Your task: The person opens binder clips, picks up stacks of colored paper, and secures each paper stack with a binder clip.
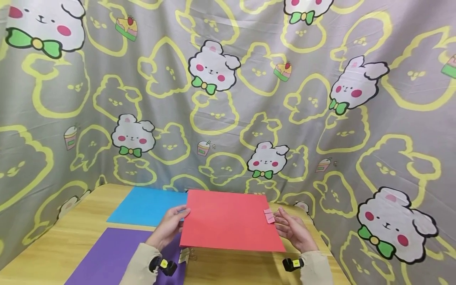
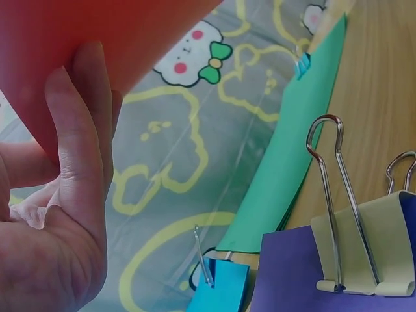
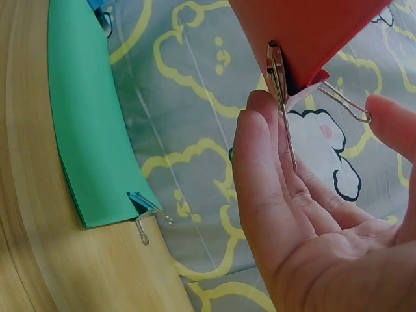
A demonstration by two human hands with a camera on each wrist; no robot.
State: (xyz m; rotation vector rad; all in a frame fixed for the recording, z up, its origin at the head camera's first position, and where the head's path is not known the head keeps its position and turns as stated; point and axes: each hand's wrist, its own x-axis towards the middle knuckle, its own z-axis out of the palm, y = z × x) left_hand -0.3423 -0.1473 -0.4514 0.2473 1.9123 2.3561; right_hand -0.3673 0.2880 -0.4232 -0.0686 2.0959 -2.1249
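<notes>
A stack of red paper (image 1: 228, 221) is held up above the table, tilted toward the head camera. My left hand (image 1: 171, 225) pinches its left edge, thumb in front and fingers behind. On the right edge sits a pink binder clip (image 1: 269, 216). Around that clip's wire handles is my right hand (image 1: 293, 231); in the right wrist view the thumb (image 3: 393, 127) meets one handle's loop while the fingers (image 3: 260, 149) lie along the other handle. The handles stand spread apart.
On the wooden table (image 1: 53, 237) lie blue paper (image 1: 142, 206) and purple paper (image 1: 107, 253). A pale yellow binder clip (image 2: 364, 247) grips the purple paper. Green paper (image 3: 97, 130) with blue clips shows in both wrist views. A patterned curtain (image 1: 228, 118) hangs behind the table.
</notes>
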